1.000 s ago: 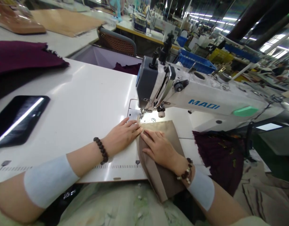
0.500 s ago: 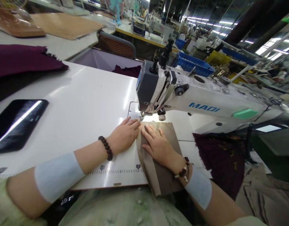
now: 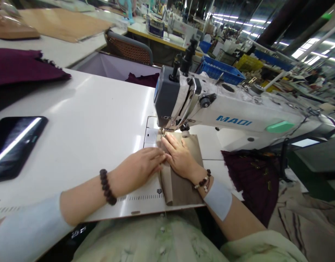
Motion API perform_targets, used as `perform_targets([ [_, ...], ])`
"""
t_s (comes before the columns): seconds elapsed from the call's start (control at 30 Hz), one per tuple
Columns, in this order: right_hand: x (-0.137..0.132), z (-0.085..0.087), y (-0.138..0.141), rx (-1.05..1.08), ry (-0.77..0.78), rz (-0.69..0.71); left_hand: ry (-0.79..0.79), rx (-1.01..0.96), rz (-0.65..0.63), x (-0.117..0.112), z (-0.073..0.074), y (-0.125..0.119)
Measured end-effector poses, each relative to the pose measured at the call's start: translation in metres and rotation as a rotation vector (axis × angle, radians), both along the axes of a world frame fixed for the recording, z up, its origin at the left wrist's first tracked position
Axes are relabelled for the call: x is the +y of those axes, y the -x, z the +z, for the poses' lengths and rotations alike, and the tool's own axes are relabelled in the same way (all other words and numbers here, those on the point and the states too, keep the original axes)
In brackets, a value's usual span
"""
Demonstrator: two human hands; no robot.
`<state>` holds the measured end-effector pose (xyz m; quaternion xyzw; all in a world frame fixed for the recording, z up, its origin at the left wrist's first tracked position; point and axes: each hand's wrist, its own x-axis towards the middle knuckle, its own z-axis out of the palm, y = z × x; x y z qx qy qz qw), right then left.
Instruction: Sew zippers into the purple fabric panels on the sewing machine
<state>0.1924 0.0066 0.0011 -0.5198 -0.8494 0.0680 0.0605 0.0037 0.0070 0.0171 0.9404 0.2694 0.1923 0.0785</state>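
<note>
Now: you have both hands spread flat, and neither closes on anything.
Left hand: your left hand [image 3: 137, 169] rests palm down on the white table [image 3: 96, 105]. Its fingers are stretched out, and the tips meet the left edge of the tan fabric [image 3: 183, 183].
Right hand: your right hand [image 3: 179, 156] lies open on top of the tan fabric, pressing it down, with its fingertips just short of the presser foot [image 3: 162, 133].
Tan fabric: folded, it lies on the table under the head of the sewing machine [image 3: 232, 109]. Its far end is at the presser foot and its near end hangs just over the table edge, across the printed scale [image 3: 137, 198].
Wrists: you wear a bead bracelet [image 3: 106, 182] on each.
Left of you: a phone [image 3: 13, 145] lies face up on the table, well apart from your hands, and a maroon cloth [image 3: 22, 67] lies beyond it.
</note>
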Motion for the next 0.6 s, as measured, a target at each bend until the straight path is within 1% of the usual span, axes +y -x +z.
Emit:
perform_targets([
  [0.03,0.0,0.0,-0.001,0.01,0.004,0.006,0.015,-0.028,-0.075,-0.015,0.004,0.002],
  [0.1,0.0,0.0,-0.003,0.028,0.013,0.019,0.036,-0.08,-0.175,-0.042,0.007,0.005],
  [0.13,0.0,0.0,-0.004,0.035,0.017,0.027,0.044,-0.091,-0.205,-0.052,0.006,0.007],
  [0.2,0.0,0.0,-0.005,0.037,0.024,0.051,0.033,-0.107,-0.224,-0.066,0.002,0.01],
  [0.33,0.0,0.0,-0.006,-0.001,0.022,0.088,-0.036,-0.108,-0.24,-0.077,-0.008,0.019],
  [0.53,0.001,0.003,-0.005,-0.071,0.012,0.136,-0.083,-0.06,-0.243,-0.086,-0.013,0.027],
  [0.6,-0.004,0.006,-0.005,-0.081,0.016,0.166,-0.087,-0.057,-0.249,-0.087,-0.014,0.027],
])
